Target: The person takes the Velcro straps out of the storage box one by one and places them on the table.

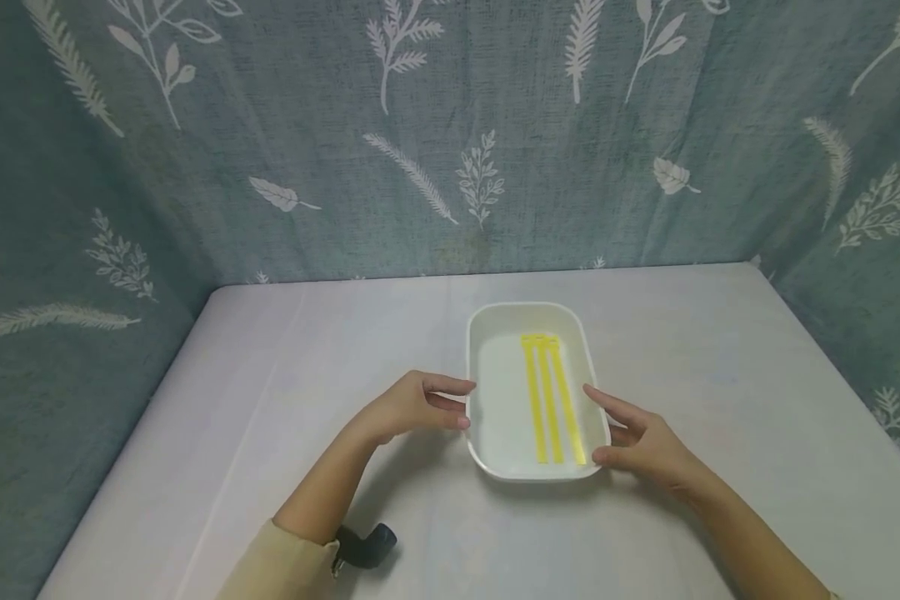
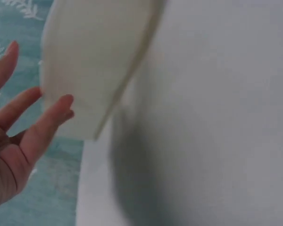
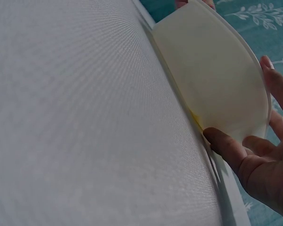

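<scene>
A white rectangular tray (image 1: 502, 400) with rounded corners is on the pale table, between both hands. Inside, toward its right side, lie three long flat yellow strips (image 1: 546, 400) with wider far ends. My left hand (image 1: 408, 408) touches the tray's left side, fingers spread and fairly straight, tips at the rim. In the left wrist view those fingers (image 2: 35, 125) lie against the tray's outer wall (image 2: 85, 61). At the near right corner, my right hand (image 1: 641, 437) presses the opposite side with spread fingers. The right wrist view shows its fingertips (image 3: 219, 139) on the outer wall (image 3: 217, 70).
The table (image 1: 345, 333) is covered in a pale cloth. Grey-green curtains (image 1: 435, 150) with white leaf prints stand behind it and along both sides. A dark device (image 1: 367, 547) sits by the left wrist, beside a beige sleeve (image 1: 281, 567).
</scene>
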`<state>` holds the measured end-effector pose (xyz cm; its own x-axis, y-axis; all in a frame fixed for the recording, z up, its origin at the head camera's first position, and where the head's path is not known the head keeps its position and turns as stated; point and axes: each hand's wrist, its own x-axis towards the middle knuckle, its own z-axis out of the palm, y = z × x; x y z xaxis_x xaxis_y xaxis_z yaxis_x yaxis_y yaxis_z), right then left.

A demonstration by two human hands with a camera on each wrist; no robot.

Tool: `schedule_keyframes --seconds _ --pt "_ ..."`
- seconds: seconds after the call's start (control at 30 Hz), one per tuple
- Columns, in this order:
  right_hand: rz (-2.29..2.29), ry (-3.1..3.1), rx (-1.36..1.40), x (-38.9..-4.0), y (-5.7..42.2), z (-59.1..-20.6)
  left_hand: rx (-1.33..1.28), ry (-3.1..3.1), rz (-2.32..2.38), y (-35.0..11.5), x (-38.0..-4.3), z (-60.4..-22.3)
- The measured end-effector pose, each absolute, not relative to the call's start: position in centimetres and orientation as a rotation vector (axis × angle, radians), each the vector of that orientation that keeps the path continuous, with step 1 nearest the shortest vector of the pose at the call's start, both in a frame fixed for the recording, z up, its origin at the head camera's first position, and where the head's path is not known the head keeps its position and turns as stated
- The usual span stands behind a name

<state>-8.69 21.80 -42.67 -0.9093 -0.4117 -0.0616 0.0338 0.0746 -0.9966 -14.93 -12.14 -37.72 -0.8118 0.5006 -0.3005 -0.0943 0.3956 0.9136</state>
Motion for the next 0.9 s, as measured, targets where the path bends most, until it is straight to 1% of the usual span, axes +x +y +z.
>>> schedule_keyframes --seconds 0.27,0.5,0.77,0.9 --pt "-1.865 2.054 -0.375 -8.8 21.8 -42.5 0.470 2.127 1.316 -12.7 -18.0 -35.2" --pt "-1.859 2.060 -0.369 -8.6 21.5 -42.3 0.621 1.994 1.370 -12.6 -20.2 -34.7" --pt "-1.857 2.063 -0.366 -8.7 21.5 -42.2 0.669 1.971 1.330 -11.2 -22.1 -34.5" --pt "-1.845 2.061 -0.381 -8.8 21.8 -42.5 0.644 1.953 1.360 -10.4 -23.0 -34.2"
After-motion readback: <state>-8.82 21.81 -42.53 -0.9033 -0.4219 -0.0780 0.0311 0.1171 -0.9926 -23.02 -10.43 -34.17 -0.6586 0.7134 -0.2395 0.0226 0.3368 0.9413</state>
